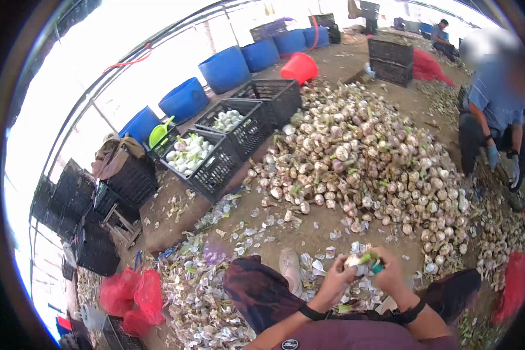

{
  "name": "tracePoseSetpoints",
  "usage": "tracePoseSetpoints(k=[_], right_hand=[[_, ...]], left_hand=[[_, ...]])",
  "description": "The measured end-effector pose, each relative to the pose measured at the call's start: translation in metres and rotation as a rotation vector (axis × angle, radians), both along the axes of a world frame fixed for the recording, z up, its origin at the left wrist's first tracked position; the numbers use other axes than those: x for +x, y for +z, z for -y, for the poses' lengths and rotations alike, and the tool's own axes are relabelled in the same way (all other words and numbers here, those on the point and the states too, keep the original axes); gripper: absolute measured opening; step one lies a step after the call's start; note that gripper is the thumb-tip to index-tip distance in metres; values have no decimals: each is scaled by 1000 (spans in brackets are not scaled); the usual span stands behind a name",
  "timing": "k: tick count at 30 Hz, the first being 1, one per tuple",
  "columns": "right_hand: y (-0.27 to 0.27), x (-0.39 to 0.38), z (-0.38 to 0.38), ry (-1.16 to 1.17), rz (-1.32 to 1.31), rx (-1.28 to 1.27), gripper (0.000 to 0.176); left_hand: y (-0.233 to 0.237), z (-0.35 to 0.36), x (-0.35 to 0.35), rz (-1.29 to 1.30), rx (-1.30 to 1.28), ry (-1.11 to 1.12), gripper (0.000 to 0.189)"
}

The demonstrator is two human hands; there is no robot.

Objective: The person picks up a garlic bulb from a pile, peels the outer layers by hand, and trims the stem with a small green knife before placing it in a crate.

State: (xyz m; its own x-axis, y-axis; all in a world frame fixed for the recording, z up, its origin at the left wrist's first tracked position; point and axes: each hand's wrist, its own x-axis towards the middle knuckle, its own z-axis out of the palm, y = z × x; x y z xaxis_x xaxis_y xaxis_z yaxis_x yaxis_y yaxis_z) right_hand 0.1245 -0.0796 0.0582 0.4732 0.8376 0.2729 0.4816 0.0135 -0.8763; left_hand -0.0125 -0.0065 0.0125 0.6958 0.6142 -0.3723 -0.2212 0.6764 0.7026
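Note:
In front of my knees, my left hand (336, 282) is closed round a whitish garlic bulb (353, 262), fingertips on its side. A short green stem (368, 257) sticks up from the bulb toward my other hand. My right hand (391, 276) is curled closed right beside the stem. A small teal piece (377, 268) shows at its fingers; I cannot tell what it is. Both hands are close together over a floor strewn with garlic skins (216, 297). Just ahead lies a large heap of unpeeled garlic bulbs (367, 157).
Black crates (213, 178) of cleaned white garlic stand ahead on the left. Behind them are blue tubs (224, 69) and a tipped red bucket (300, 68). Red mesh bags (133, 297) lie at lower left. A gloved person (496, 111) crouches at right.

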Motion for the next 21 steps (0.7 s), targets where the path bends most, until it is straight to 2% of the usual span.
tracePoseSetpoints(k=[2,3,4,6,9,12,13,16,17,20,21], right_hand=[[2,3,5,-134,15,-48,18],[-8,9,6,-75,-122,-80,20],[-21,16,4,-20,-262,-103,21],[-30,14,3,-151,-544,-107,20],[-54,21,0,-264,-685,9,24],[-34,45,0,-567,-870,-165,32],[-12,55,7,-493,-195,-485,40],[-38,41,19,81,144,-791,38],[-40,35,24,250,190,-679,38],[-29,25,19,172,47,-261,37],[-10,17,16,88,25,-192,30]], left_hand=[[-2,-1,-3,66,-170,-36,39],[-3,-2,-3,113,-204,-51,37],[-16,-2,-5,163,-229,-45,45],[3,-4,-7,172,-198,-123,53],[16,-6,-5,243,-138,-133,68],[19,-1,-12,268,-180,-166,68],[15,-2,-12,290,-145,-196,70],[6,-3,-9,256,-260,-10,65],[2,-4,-11,176,-260,32,58],[-5,-6,-3,247,-244,54,52],[-2,-5,-2,226,-243,35,49]])
